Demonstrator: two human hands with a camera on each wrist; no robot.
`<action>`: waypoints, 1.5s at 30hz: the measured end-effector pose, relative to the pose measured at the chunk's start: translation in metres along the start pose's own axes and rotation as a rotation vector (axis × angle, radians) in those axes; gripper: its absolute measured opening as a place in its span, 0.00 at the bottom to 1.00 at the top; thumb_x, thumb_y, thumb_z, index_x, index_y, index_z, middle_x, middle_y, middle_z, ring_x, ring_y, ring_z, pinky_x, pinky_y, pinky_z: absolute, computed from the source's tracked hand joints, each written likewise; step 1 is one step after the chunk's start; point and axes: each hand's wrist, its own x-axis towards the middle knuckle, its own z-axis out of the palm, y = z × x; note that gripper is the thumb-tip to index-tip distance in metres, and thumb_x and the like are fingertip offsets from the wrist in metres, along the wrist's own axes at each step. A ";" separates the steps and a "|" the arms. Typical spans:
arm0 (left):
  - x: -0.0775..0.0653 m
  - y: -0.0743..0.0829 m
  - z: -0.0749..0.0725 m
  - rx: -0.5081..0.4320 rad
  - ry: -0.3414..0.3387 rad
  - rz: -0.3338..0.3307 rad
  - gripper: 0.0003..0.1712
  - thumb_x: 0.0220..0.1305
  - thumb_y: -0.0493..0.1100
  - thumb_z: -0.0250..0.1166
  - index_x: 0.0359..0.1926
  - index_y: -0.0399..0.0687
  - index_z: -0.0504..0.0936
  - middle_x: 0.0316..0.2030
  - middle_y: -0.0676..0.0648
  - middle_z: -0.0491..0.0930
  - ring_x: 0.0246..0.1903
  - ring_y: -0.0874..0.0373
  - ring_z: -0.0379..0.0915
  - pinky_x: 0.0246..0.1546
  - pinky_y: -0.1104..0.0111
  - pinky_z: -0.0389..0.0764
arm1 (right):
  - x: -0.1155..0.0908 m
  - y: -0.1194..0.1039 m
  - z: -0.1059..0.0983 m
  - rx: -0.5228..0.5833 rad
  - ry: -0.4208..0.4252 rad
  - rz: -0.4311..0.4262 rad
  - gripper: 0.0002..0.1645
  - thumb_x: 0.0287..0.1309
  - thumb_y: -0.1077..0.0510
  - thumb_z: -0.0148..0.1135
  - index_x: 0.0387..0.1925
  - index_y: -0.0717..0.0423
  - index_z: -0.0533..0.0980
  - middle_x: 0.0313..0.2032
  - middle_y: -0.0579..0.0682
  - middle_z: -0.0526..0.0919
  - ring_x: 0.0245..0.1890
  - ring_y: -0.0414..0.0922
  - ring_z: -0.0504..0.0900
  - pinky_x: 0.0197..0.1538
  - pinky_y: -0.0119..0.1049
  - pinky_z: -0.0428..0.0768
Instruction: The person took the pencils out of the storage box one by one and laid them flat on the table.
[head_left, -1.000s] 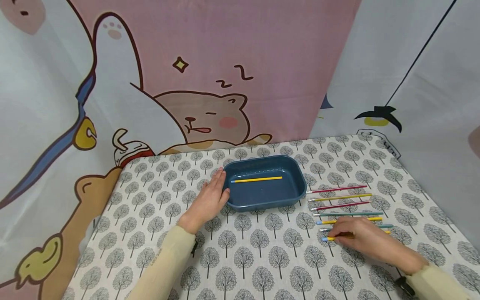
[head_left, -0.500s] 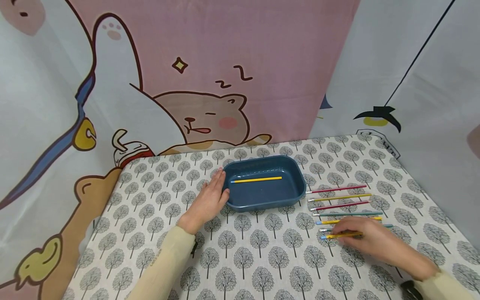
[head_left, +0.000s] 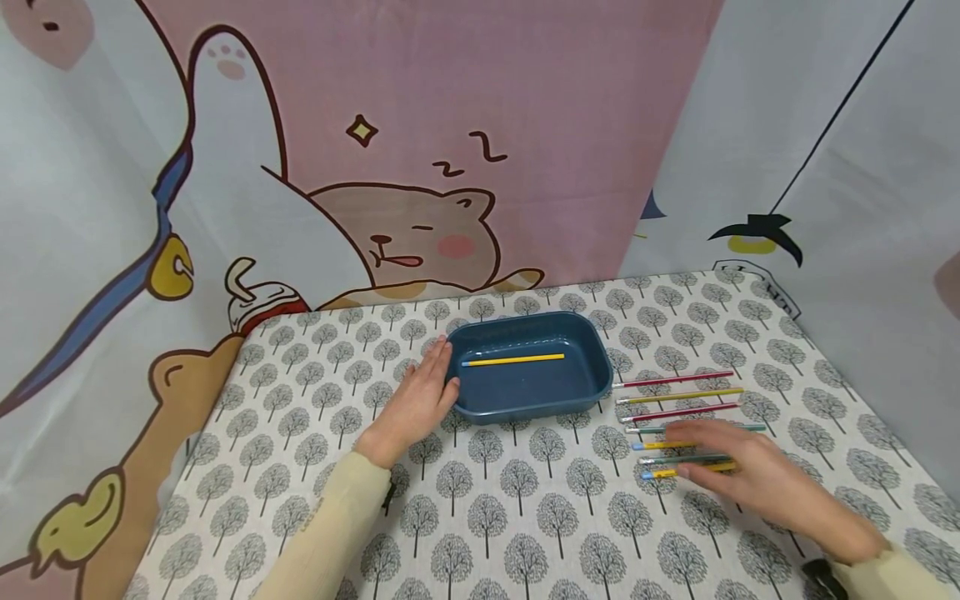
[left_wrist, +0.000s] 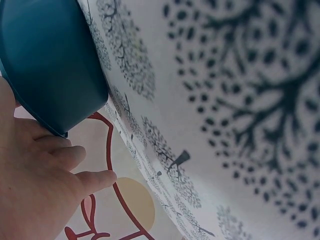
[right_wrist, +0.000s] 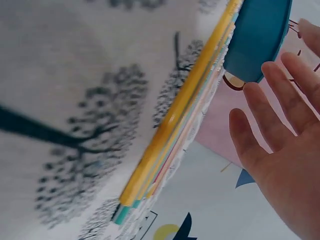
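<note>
A dark blue rectangular tray (head_left: 532,408) stands mid-table, with one yellow pencil (head_left: 517,359) lying inside. My left hand (head_left: 420,396) rests against the tray's left wall, fingers mostly straight along the rim; in the left wrist view the hand (left_wrist: 40,175) touches the tray's edge. To the right of the tray lies a column of several pencils. My right hand (head_left: 742,467) hovers over its near end, thumb and fingers apart and holding nothing. Below it are the nearest yellow pencil (head_left: 660,474), a green pencil (head_left: 660,459) and another yellow pencil (head_left: 652,445), each partly hidden.
Farther up the column lie a green pencil (head_left: 645,430), two red pencils, one of them the farthest red pencil (head_left: 675,379), and a dull yellow pencil (head_left: 678,395). A tree-print cloth (head_left: 525,533) covers the table. Cartoon-print curtains (head_left: 570,150) stand behind and at the sides.
My right hand has let go of the nearest yellow pencil, its fingers spreading apart and lifting over the pencils. The left hand and tray have stayed in place.
</note>
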 end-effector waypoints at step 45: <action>0.002 -0.001 0.000 0.018 0.001 0.000 0.37 0.83 0.51 0.46 0.82 0.38 0.49 0.82 0.42 0.41 0.80 0.42 0.45 0.74 0.40 0.56 | 0.145 -0.068 0.023 -0.036 -0.137 -0.215 0.47 0.67 0.31 0.61 0.80 0.45 0.61 0.80 0.46 0.58 0.80 0.57 0.51 0.75 0.68 0.55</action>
